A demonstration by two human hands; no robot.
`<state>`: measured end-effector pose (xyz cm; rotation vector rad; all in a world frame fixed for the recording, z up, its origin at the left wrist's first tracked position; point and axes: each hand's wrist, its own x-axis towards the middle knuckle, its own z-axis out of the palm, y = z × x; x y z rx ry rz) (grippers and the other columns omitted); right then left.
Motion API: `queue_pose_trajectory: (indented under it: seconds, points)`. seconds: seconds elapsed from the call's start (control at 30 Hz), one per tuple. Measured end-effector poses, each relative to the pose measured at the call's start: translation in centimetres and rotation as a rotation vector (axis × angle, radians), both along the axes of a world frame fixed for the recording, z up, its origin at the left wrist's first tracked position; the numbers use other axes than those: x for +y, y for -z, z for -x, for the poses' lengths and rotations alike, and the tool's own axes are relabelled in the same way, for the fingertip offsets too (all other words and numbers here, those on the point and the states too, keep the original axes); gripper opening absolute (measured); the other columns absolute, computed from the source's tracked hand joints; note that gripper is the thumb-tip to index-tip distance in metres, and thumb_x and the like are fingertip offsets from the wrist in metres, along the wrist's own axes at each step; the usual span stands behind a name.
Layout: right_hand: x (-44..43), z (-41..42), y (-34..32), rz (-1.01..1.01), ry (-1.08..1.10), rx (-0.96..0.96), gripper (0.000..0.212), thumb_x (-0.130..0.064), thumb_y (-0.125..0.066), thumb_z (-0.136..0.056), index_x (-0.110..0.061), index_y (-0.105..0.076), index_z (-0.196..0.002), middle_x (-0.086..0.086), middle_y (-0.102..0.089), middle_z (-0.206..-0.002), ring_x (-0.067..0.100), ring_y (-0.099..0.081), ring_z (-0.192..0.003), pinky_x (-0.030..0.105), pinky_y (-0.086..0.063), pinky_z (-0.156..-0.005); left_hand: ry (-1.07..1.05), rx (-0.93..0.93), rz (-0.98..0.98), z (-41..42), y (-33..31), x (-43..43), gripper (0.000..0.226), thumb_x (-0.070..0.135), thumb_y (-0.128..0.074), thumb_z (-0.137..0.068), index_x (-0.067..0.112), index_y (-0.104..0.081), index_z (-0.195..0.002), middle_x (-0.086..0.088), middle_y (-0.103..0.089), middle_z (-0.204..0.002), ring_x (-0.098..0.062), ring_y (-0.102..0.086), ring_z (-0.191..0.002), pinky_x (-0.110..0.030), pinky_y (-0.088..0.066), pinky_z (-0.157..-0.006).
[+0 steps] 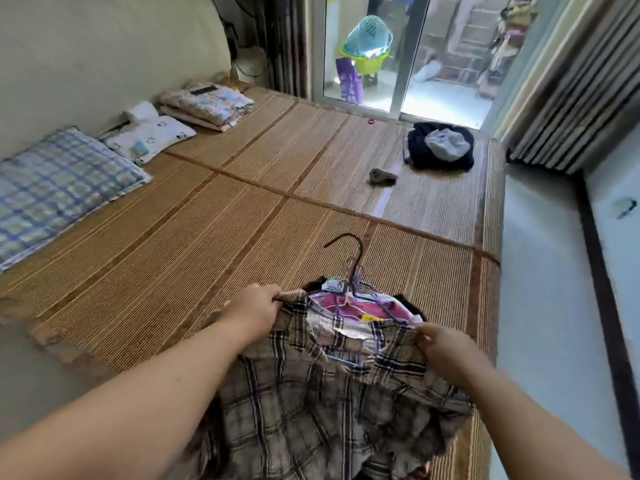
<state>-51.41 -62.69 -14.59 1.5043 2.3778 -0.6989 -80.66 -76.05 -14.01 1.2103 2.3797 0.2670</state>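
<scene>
We hold the shirt [311, 393] by its shoulders over the near end of the mat [173, 254]. It is brown and cream plaid with dark lines. It lies flat across the top and is crumpled and bunched lower down, towards us. Our left hand [254, 308] grips one shoulder, its fingers [273, 292] curled tight round the cloth. Our right hand [445, 344] pinches the other shoulder. In the open neck we see a pink garment [349, 308] and pale cloth (with a small yellow tag). Wire hangers [349, 282] rise from the collar, perhaps several, and the tallest dark hook points away from us.
</scene>
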Motion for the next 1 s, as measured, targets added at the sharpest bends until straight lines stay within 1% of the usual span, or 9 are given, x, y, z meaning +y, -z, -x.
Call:
queue_pose_trajectory:
  seconds: [0.07, 0.17, 0.27, 0.33, 0.4, 0.5, 0.63, 0.77, 1.0]
  points:
    - [-0.4, 0.9, 3.9, 0.061, 0.011, -0.046, 0.039, -0.016, -0.044, -0.091, -0.034, -0.055, -0.123, 0.007, -0.062, -0.117, 0.025, -0.058, -0.103, 0.023, -0.041, -0.073, 0.01, -0.009, 0.069, 0.7, 3.4, 1.0, 0.019, 0.032, -0.04, -0.095, 0.029, -0.059, -0.099, -0.005, -0.055, -0.101, -0.028, -0.057, -0.09, -0.045, -0.048, -0.086]
    - [-0.6, 2.0, 7.9, 0.097, 0.067, -0.048, 0.034, -0.012, -0.045, -0.086, -0.027, -0.059, -0.112, 0.01, -0.061, -0.116, 0.027, -0.058, -0.104, 0.027, -0.043, -0.079, 0.016, -0.017, 0.148, 1.5, 7.2, 2.4, 0.023, 0.032, -0.039, -0.095, 0.027, -0.06, -0.104, -0.005, -0.058, -0.103, -0.03, -0.058, -0.095, -0.051, -0.044, -0.092]
    - [0.4, 2.6, 10.5, 0.035, 0.126, -0.028, 0.037, -0.014, -0.045, -0.087, -0.03, -0.057, -0.118, 0.009, -0.063, -0.117, 0.028, -0.059, -0.105, 0.028, -0.044, -0.08, 0.013, 0.001, 0.151, 1.8, 10.0, 3.5, 0.027, 0.036, -0.04, -0.095, 0.031, -0.057, -0.115, -0.006, -0.055, -0.112, -0.03, -0.054, -0.104, -0.051, -0.039, -0.097]
    - [0.9, 3.0, 11.9, 0.025, 0.195, 0.074, 0.043, -0.017, -0.043, -0.092, -0.034, -0.05, -0.131, 0.007, -0.059, -0.126, 0.028, -0.057, -0.11, 0.03, -0.045, -0.085, 0.027, 0.011, 0.13, 1.6, 11.5, 3.9, 0.039, 0.042, -0.043, -0.093, 0.036, -0.046, -0.131, -0.004, -0.05, -0.125, -0.028, -0.049, -0.114, -0.051, -0.035, -0.102]
    - [0.9, 3.3, 12.5, 0.002, 0.2, 0.104, 0.048, -0.022, -0.044, -0.095, -0.031, -0.038, -0.142, 0.005, -0.051, -0.138, 0.028, -0.049, -0.121, 0.035, -0.043, -0.095, 0.072, -0.001, 0.119, 1.1, 12.5, 3.6, 0.056, 0.047, -0.046, -0.091, 0.036, -0.029, -0.143, -0.004, -0.038, -0.142, -0.026, -0.037, -0.129, -0.051, -0.03, -0.108]
    - [0.0, 3.8, 12.1, 0.004, 0.143, 0.108, 0.059, -0.03, -0.05, -0.094, -0.027, -0.026, -0.148, 0.002, -0.033, -0.151, 0.022, -0.033, -0.136, 0.038, -0.031, -0.109, 0.126, -0.036, 0.119, 0.1, 12.7, 2.0, 0.069, 0.051, -0.048, -0.09, 0.038, -0.013, -0.148, 0.002, -0.013, -0.157, -0.022, -0.013, -0.144, -0.054, -0.016, -0.113]
    - [-1.0, 5.5, 8.5, -0.024, -0.014, 0.114, 0.07, -0.035, -0.055, -0.091, -0.037, -0.015, -0.148, -0.002, -0.021, -0.156, 0.021, -0.027, -0.14, 0.041, -0.031, -0.109, 0.168, 0.041, 0.079, -0.7, 9.7, 0.0, 0.074, 0.048, -0.053, -0.087, 0.043, -0.009, -0.146, 0.007, -0.004, -0.158, -0.02, -0.004, -0.146, -0.055, -0.004, -0.113]
    - [-1.8, 8.6, 2.0, -0.115, -0.238, 0.186, 0.069, -0.036, -0.057, -0.09, -0.04, -0.017, -0.147, -0.002, -0.021, -0.156, 0.021, -0.029, -0.139, 0.036, -0.031, -0.109, 0.152, 0.123, 0.011, -0.9, 3.1, -1.2, 0.071, 0.044, -0.052, -0.089, 0.04, -0.011, -0.148, 0.005, -0.002, -0.159, -0.02, -0.004, -0.146, -0.054, -0.005, -0.113]
    - [-7.7, 14.9, -10.8, -0.289, -0.697, 0.339, 0.07, -0.04, -0.054, -0.09, -0.041, -0.012, -0.145, -0.001, -0.021, -0.155, 0.025, -0.033, -0.137, 0.044, -0.031, -0.112, 0.043, 0.309, -0.197, -2.6, -9.7, -9.3, 0.06, 0.04, -0.049, -0.092, 0.037, -0.022, -0.146, 0.007, 0.0, -0.158, -0.02, -0.009, -0.145, -0.052, -0.006, -0.113]
